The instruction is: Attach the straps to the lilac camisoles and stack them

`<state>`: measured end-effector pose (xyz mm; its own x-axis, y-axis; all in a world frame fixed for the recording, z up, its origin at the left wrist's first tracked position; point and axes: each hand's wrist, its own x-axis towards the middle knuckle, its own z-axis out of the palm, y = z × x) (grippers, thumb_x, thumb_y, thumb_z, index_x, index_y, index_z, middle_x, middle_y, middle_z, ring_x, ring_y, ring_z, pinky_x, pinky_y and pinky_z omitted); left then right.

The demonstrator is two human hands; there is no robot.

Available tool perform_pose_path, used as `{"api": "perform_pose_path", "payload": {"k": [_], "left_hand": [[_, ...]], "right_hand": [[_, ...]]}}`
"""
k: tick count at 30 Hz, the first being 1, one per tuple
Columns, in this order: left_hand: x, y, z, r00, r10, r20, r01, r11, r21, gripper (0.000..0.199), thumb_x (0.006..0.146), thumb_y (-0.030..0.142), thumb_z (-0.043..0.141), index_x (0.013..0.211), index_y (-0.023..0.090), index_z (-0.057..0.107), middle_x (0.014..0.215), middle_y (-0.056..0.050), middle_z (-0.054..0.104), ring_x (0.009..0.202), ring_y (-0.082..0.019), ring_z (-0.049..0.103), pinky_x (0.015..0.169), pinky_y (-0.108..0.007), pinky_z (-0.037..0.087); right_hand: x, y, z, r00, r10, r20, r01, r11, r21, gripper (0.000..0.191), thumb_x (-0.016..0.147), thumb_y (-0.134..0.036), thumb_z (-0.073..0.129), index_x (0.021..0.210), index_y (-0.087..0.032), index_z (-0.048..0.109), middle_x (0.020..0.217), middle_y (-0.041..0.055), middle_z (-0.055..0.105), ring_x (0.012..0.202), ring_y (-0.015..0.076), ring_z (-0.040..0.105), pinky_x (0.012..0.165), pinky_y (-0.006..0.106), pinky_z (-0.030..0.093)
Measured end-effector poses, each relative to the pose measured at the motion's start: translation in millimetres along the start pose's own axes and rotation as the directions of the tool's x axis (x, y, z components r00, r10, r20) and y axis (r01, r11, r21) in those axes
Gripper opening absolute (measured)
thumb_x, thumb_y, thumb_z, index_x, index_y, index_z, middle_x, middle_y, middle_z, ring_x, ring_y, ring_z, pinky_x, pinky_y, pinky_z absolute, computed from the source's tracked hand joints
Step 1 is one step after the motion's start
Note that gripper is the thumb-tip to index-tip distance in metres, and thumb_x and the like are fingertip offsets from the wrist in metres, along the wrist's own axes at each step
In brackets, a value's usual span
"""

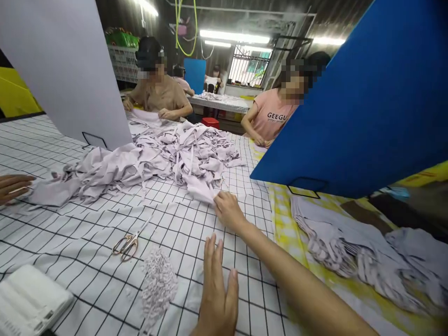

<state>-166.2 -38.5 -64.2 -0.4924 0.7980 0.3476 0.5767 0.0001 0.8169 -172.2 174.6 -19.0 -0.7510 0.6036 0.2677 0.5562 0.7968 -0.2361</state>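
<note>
My right hand (229,211) reaches forward to the near edge of a heap of pale lilac fabric pieces (196,144), its fingers closed on the corner of one fabric piece (200,189). That piece still touches the heap. Nearer to me, my left hand (219,284) is open above the checked tablecloth, fingers stretched and thumb apart, holding nothing. Scissors (128,243) with rose-gold handles lie left of it, blades pointing away. Between the scissors and my left hand is a small mound of fabric trimmings (159,282).
A white device (33,301) lies at lower left. Upright white (70,70) and blue (350,102) boards flank the heap. Stacked lilac garments (350,242) lie right on yellow checked cloth. Another person's hand (14,186) is at left; co-workers (161,93) sit across the table.
</note>
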Motion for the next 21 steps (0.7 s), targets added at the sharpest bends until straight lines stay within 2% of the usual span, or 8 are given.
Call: {"api": "perform_pose_path", "payload": {"k": [4,7,10,13,15,18,19,21], "left_hand": [[8.3,0.5,-5.4,0.997,0.038,0.061,-0.042,0.997,0.06,0.082,0.084,0.004,0.048,0.158,0.02,0.017,0.167,-0.015,0.013,0.155,-0.033,0.003,0.121,-0.062,0.024],[13.2,5.3,-7.4,0.965,0.046,0.257,-0.078,0.99,0.115,0.068,0.066,-0.002,0.056,0.132,0.016,0.058,0.157,-0.019,0.037,0.152,-0.042,0.016,0.118,-0.07,0.018],[13.1,29.8,-27.9,0.862,0.101,0.497,-0.059,0.993,-0.1,0.03,0.068,0.001,0.056,0.09,0.017,0.069,0.114,-0.012,0.071,0.122,-0.033,0.059,0.109,-0.061,0.04],[10.0,69.0,-68.3,0.713,0.124,0.69,0.256,0.87,-0.42,0.008,0.082,0.017,0.058,0.086,0.017,0.064,0.082,-0.003,0.069,0.079,-0.018,0.066,0.076,-0.034,0.057],[8.3,90.7,-92.3,0.665,0.071,0.744,0.424,0.784,-0.454,0.012,0.084,0.028,0.065,0.088,0.017,0.062,0.071,0.001,0.063,0.062,-0.011,0.06,0.058,-0.023,0.051],[9.0,98.8,-104.5,0.651,-0.011,0.759,0.48,0.78,-0.401,0.026,0.081,0.035,0.073,0.094,0.016,0.061,0.076,0.001,0.063,0.062,-0.01,0.058,0.054,-0.021,0.046],[9.6,94.4,-102.5,0.672,-0.053,0.739,0.449,0.823,-0.349,0.028,0.08,0.035,0.073,0.097,0.016,0.062,0.08,-0.001,0.064,0.066,-0.012,0.059,0.057,-0.022,0.048],[8.5,78.7,-95.3,0.782,-0.14,0.607,0.297,0.94,-0.167,0.028,0.081,0.032,0.07,0.102,0.014,0.063,0.091,-0.006,0.066,0.078,-0.017,0.062,0.067,-0.029,0.052]], "right_hand": [[-143.0,-9.8,-40.5,0.998,0.029,0.055,-0.052,0.87,0.491,0.011,0.081,-0.014,0.055,0.076,-0.022,0.05,0.102,0.0072,0.063,0.102,0.0237,0.057,0.089,0.038,0.046],[-227.1,-26.9,-73.7,0.946,0.261,0.191,-0.313,0.586,0.747,0.014,0.082,-0.022,0.06,0.073,-0.022,0.049,0.103,0.0057,0.067,0.096,0.0213,0.062,0.083,0.034,0.049],[-273.8,-43.2,-111.2,0.843,0.484,0.235,-0.396,0.261,0.88,0.024,0.083,-0.038,0.07,0.079,-0.023,0.051,0.075,-0.0016,0.063,0.064,0.0139,0.058,0.059,0.026,0.048],[-288.9,-51.7,-149.1,0.766,0.619,0.174,-0.292,0.094,0.952,0.037,0.075,-0.048,0.08,0.088,-0.025,0.054,0.059,-0.0075,0.054,0.044,0.0095,0.046,0.04,0.021,0.037],[-287.2,-49.4,-165.2,0.742,0.661,0.116,-0.228,0.086,0.97,0.041,0.07,-0.048,0.083,0.089,-0.025,0.055,0.058,-0.0087,0.052,0.038,0.0071,0.039,0.034,0.02,0.031],[-278.0,-32.0,-161.0,0.736,0.669,0.103,-0.266,0.147,0.953,0.043,0.068,-0.05,0.083,0.089,-0.024,0.055,0.065,-0.0062,0.057,0.043,0.0081,0.044,0.038,0.02,0.036],[-276.1,-23.9,-152.4,0.735,0.67,0.102,-0.318,0.209,0.925,0.043,0.069,-0.05,0.081,0.09,-0.023,0.056,0.069,-0.0041,0.059,0.049,0.0102,0.05,0.042,0.022,0.04],[-279.1,-8.3,-129.8,0.735,0.678,0.014,-0.414,0.432,0.801,0.038,0.07,-0.047,0.078,0.091,-0.021,0.059,0.078,0.0007,0.063,0.064,0.016,0.059,0.056,0.029,0.051]]}}
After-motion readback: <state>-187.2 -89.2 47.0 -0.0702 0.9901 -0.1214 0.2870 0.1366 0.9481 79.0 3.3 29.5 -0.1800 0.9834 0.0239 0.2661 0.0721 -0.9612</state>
